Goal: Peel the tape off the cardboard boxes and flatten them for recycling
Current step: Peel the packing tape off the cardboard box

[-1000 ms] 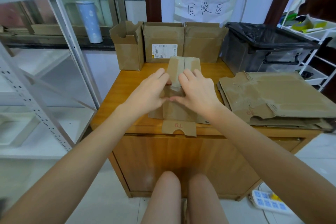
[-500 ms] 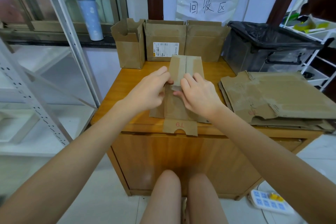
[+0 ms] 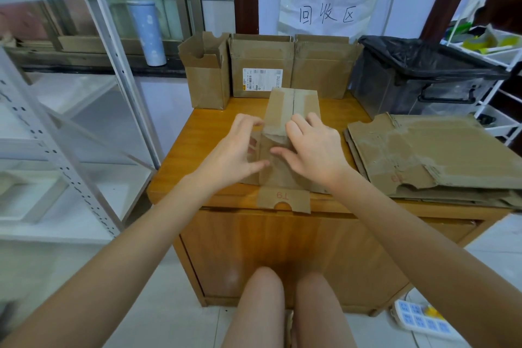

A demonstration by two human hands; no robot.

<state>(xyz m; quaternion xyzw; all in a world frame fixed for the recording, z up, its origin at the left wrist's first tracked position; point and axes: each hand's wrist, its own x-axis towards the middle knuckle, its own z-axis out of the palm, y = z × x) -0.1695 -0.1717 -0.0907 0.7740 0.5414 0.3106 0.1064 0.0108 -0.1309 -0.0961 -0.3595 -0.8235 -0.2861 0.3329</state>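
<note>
Our left hand (image 3: 236, 150) hovers with fingers spread and loosely bent over the left edge of the flattened box (image 3: 285, 135), gripping nothing. Our right hand (image 3: 313, 150) lies open on the box, fingers straight, pressing it to the table (image 3: 180, 178). Beyond the fingertips stand three upright boxes (image 3: 260, 65). To the right of our right hand sits a stack of flattened cardboard (image 3: 435, 155), with a black-lined bin (image 3: 423, 73) behind it.

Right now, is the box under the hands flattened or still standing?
Mostly flattened: the box lies low on the table, one end still raised, unlike the three upright boxes behind.
</note>
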